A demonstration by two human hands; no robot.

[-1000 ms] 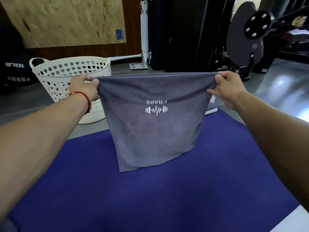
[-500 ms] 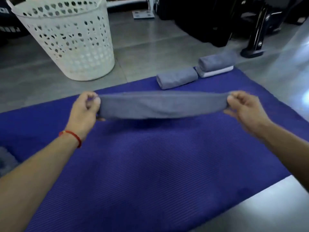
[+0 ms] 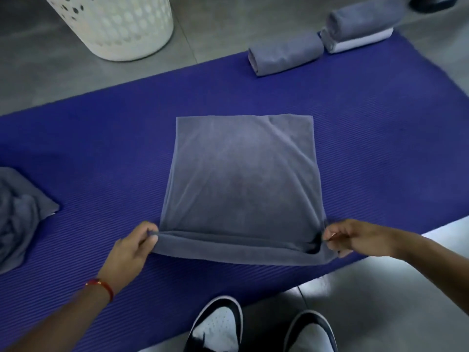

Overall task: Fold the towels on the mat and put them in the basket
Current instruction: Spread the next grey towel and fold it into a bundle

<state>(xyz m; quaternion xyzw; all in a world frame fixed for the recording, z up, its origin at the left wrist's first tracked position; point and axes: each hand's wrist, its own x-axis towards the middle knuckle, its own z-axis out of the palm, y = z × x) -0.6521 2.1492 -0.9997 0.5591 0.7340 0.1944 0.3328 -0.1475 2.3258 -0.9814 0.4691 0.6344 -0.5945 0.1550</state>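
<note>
towel: your flat grey terry towel (image 3: 241, 179) lies mid blue ribbed mat (image 3: 106, 153) | grip: left hand (image 3: 132, 246) and right hand (image 3: 355, 237) pinch its near corners | relation: cloth runs straight away from you, hands equally near; white perforated plastic basket (image 3: 121, 26) far-left

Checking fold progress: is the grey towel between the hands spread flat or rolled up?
Mostly spread flat: the towel lies open on the mat, only its near edge turned over, pinched by the left hand and right hand.
</note>
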